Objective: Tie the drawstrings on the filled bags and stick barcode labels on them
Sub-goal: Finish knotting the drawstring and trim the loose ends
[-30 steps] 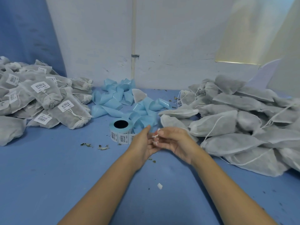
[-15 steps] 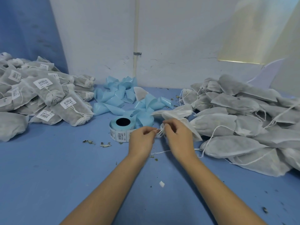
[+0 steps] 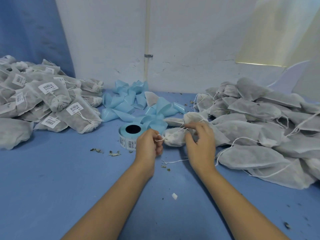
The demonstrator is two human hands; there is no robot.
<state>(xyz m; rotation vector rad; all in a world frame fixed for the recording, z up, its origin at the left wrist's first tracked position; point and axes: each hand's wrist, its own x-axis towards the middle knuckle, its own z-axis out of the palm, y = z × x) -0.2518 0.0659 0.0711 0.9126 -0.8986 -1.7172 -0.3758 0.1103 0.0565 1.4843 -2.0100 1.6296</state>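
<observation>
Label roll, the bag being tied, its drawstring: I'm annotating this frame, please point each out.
label roll [image 3: 127, 140], head view, printed outer wrap.
bag being tied [image 3: 174, 138], head view, body near its gathered neck.
drawstring [image 3: 160, 139], head view, taut stretch left of the neck.

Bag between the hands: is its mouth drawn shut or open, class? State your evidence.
Drawn shut. The bag has its mouth puckered into a tight neck, and the left hand pinches the drawstring coming from it.

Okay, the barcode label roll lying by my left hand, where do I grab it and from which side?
Probably from above: the label roll lies flat with its core hole facing up, so thumb in the hole, fingers on the outer wall. Come at its left side; the left hand and the bag crowd its right.
</observation>
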